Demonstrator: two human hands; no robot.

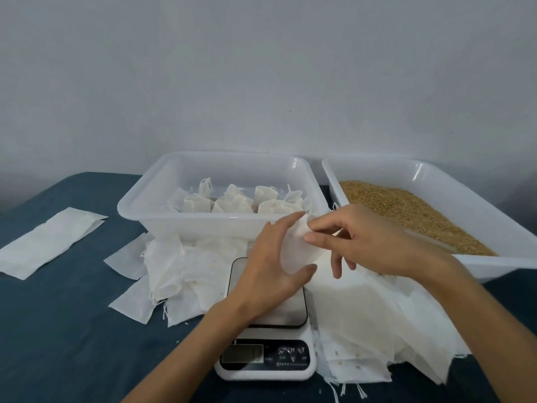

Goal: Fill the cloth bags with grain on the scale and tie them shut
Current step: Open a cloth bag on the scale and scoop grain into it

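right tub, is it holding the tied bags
No, the right tub holds loose brown grain; the tied bags sit in the left tub.

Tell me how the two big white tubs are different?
The left tub holds small filled cloth bags; the right tub holds loose brown grain. The left tub shows whole; the right tub runs off the picture's edge. Both are white plastic and stand side by side behind the scale.
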